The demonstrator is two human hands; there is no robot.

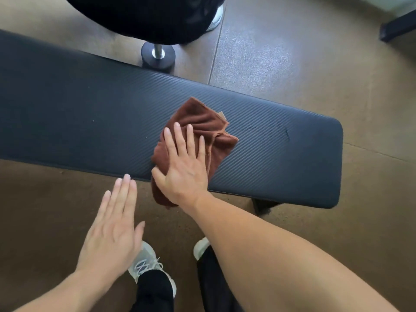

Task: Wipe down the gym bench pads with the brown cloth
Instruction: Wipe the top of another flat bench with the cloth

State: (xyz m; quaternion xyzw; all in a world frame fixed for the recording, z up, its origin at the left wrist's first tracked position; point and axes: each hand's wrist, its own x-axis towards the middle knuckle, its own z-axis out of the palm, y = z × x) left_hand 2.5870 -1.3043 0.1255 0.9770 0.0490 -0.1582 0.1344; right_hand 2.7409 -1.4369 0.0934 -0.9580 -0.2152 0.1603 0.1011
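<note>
The right hand (183,167) lies flat on the brown cloth (198,136), fingers straight and a little spread, pressing it down and not gripping it. The cloth is bunched up under the palm on the dark bench pad (78,122). Most of it sticks out past the fingertips, and one end hangs over the pad's near edge by the wrist. The left hand (114,230) is flat and open too, holding nothing, up in the air beside the right wrist, above the brown floor (315,64).
</note>
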